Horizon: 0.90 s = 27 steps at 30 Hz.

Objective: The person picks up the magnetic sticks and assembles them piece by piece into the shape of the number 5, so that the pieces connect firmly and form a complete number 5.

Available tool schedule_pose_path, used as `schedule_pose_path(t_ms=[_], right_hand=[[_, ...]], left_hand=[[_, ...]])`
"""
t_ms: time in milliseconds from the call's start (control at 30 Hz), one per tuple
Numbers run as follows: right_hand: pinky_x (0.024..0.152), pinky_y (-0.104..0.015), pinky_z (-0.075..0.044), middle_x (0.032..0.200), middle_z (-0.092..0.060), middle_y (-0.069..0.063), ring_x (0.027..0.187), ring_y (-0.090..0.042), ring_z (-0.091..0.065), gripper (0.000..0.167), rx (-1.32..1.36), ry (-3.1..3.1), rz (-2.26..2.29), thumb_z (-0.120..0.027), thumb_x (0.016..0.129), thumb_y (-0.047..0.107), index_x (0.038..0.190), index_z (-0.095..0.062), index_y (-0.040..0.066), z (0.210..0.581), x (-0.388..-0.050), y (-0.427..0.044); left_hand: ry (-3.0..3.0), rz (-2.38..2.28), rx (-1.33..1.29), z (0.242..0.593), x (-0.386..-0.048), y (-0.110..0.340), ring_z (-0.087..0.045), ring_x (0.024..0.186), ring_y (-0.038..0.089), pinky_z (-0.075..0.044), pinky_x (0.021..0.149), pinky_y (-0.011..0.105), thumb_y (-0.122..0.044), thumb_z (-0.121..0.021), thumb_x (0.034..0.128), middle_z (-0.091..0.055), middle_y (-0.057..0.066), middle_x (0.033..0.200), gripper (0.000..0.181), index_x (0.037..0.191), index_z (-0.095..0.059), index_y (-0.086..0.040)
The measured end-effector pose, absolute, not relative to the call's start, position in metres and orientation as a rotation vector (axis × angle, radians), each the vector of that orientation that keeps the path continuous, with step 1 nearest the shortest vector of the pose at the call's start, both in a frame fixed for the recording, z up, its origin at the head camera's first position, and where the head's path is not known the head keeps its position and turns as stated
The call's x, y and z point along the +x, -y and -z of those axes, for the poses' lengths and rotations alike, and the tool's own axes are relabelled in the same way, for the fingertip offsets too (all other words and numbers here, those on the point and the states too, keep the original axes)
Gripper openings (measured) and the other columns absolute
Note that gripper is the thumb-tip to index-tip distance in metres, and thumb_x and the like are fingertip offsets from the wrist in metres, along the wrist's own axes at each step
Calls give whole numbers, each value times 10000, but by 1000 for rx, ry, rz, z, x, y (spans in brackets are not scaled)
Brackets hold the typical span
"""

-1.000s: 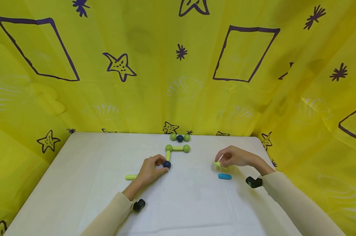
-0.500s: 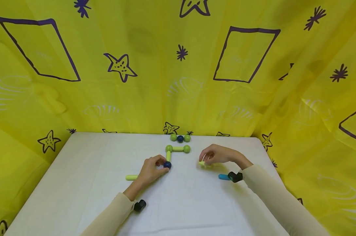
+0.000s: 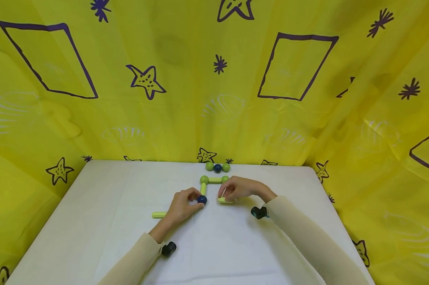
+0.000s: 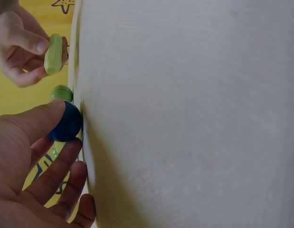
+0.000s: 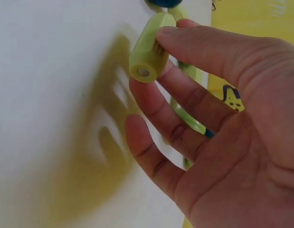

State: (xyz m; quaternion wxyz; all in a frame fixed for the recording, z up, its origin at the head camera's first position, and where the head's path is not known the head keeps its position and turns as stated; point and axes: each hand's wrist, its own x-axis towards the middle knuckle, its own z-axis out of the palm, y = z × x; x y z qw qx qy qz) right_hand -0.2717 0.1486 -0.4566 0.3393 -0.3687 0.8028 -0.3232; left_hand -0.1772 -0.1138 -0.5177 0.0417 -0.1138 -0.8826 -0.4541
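Note:
My left hand pinches a dark blue ball between thumb and fingers, low on the white table. From that ball a yellow-green rod runs back to a green ball. A second rod links it to another green ball, partly covered by my right hand. That hand pinches a loose yellow-green magnetic rod by thumb and fingertips, held just above the table. A round metal disc shows in the rod's end. A small gap separates this rod from the blue ball.
Behind the joined pieces, two green balls flank a dark blue ball. Another yellow-green rod lies left of my left wrist, partly hidden. A blue rod is almost covered by the right wrist camera. Yellow curtains border the table.
My right hand has carried the loose yellow-green rod leftward, close to the blue ball. Its forearm now covers most of the blue rod. My left hand has stayed on the ball.

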Motion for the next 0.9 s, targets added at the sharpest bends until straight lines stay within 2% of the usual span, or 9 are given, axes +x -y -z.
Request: schedule_pose_path(t_ms=[433, 700, 900], right_hand=[[582, -251, -425, 904, -714, -21, 667, -168, -531, 193, -917, -2042, 886, -684, 959, 3, 1121, -740, 91, 467, -272, -120], [582, -250, -432, 943, -732, -29, 687, -150, -546, 184, -906, -2042, 908, -683, 955, -9, 1104, -743, 81, 468, -273, -113], [606, -255, -451, 950, -732, -16, 731, -145, -579, 176, -886, -2060, 907, -695, 953, 2, 1100, -742, 86, 468, -272, -112]], left_hand=[[2686, 1377, -369, 520, -178, 114, -615, 868, 155, -493, 818, 343, -136, -885, 810, -736, -41, 910, 245, 1003, -734, -133], [2681, 1397, -386, 519, -178, 114, -633, 886, 173, -520, 837, 380, -133, -879, 818, -744, -27, 929, 244, 1011, -729, -123], [2683, 1387, -379, 519, -178, 115, -625, 886, 163, -511, 836, 365, -139, -882, 817, -740, -41, 930, 246, 1011, -731, -131]])
